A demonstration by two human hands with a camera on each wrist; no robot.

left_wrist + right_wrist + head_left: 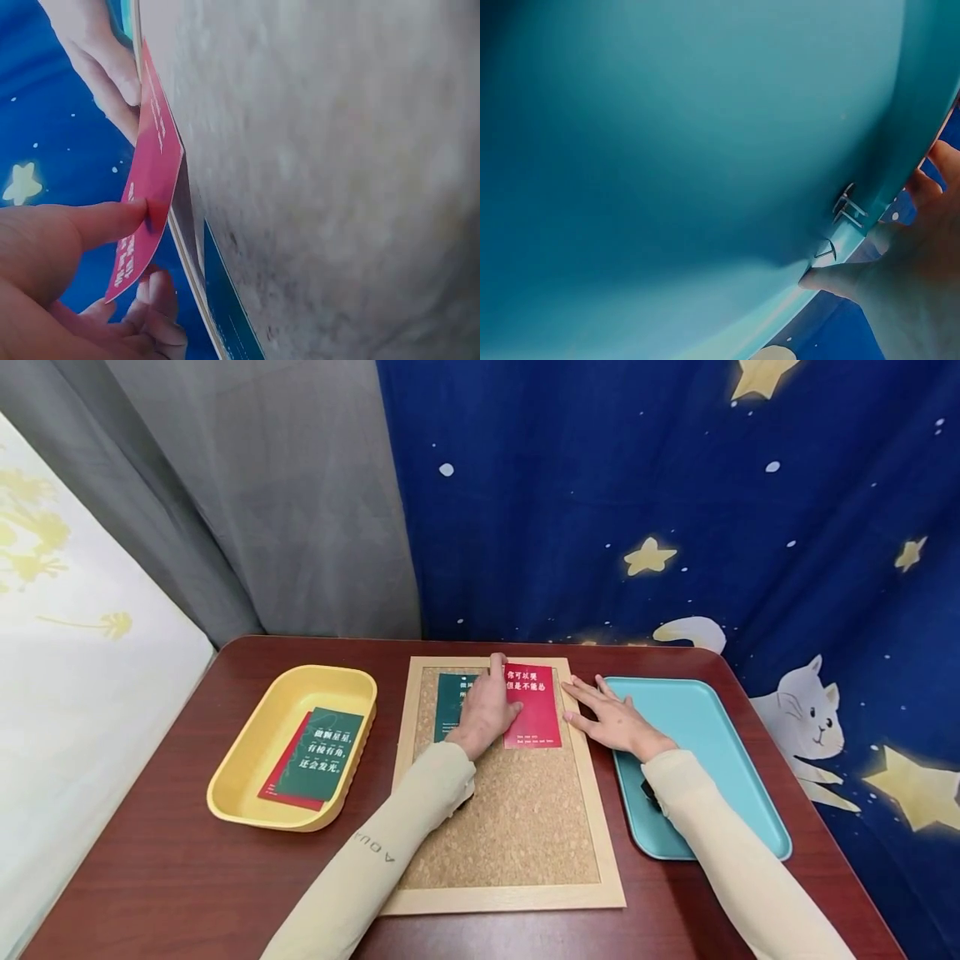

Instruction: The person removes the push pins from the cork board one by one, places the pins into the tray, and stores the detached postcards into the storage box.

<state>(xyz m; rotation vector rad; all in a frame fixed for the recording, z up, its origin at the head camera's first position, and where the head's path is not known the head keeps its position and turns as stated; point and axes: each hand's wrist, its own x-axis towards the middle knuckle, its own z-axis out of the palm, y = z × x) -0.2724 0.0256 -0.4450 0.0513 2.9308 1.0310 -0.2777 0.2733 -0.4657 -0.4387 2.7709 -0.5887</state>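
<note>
A navy star-print curtain [540, 510] fills the back, meeting a gray curtain [277, 502]. Before them stands a reddish-brown desk [142, 827]. It carries one wood-framed corkboard [517, 818] in the middle, one teal tray [708, 752] to its right and one yellow plastic basket [262, 743] to its left. The cream right sleeve [731, 852] crosses the tray and hides part of its left side from the head view.

The right hand [618, 724] lies with fingers spread, their tips at the right rail of the frame. The left hand [487, 710] pinches the left side of a red card [534, 714] at the board's far right corner. It covers part of a dark green card [448, 706] just beside.

Four cards show in all: those two, plus another green card [327, 756] overlapping another red card [285, 777] inside the basket. Only the left wrist view shows the held card bowed up off the cork, thumb on its printed face. Only the right wrist view shows two small metal pins [847, 204] in the tray, near its edge.
</note>
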